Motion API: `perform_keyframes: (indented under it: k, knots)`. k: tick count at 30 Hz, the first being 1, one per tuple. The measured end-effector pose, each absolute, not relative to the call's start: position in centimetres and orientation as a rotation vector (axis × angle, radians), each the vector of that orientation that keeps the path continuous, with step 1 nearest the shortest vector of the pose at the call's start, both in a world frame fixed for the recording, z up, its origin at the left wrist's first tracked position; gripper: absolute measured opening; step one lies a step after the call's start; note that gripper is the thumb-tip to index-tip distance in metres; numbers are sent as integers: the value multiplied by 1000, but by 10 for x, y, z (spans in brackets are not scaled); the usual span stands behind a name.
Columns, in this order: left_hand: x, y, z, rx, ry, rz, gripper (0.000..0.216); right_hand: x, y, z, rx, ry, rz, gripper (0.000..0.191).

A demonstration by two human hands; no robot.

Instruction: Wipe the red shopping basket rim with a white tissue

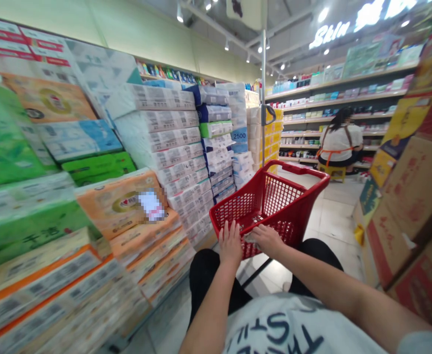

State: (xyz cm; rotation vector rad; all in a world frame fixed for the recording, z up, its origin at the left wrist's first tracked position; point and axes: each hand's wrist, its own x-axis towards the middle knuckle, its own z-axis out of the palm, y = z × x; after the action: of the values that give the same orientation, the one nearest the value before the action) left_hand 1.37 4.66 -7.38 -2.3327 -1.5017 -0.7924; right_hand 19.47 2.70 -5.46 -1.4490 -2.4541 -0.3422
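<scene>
A red plastic shopping basket (pixel 278 196) with perforated walls and a pull rod stands tilted between my knees. My left hand (pixel 231 244) rests at its near left corner, fingers stretched out and slightly apart against the rim. On the near rim, just right of it, my right hand (pixel 266 238) is closed on a small crumpled greyish cloth (pixel 250 237). The cloth touches the rim and is partly covered by the fingers. What I can see of the basket's inside shows only its red mesh and floor.
Stacked tissue packs (pixel 175 142) line the left side. A blurred-out phone (pixel 151 205) lies on an orange tissue pack (pixel 116 199). Cardboard cartons (pixel 418 196) rise close on the right. Farther back, a person (pixel 339 140) sits on a yellow stool (pixel 331 173) facing cosmetics shelves (pixel 300 118).
</scene>
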Motion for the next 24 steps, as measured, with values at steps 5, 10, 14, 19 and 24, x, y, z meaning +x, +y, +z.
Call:
perform_keyframes:
  k: [5,10,14,19,24]
  knots:
    - [15,42,-89,-2255,-1425,-751,56,188,23,-50,-1551,-2475,-235,31]
    - [12,46,-96,-2275,-1442,-715,58,182,25,-49,-1418,-2513,-224,28]
    - [10,48,-97,-2259,-1441,-715,67,182,25,-51,-1470,-2562,-186,26]
    - [7,48,-96,-2265,-1443,-721,68,182,22,-52,-1440,-2557,-288,23]
    - [6,47,-92,-2320,-1471,-690,60,179,29,-56,-1459,-2530,-315,24]
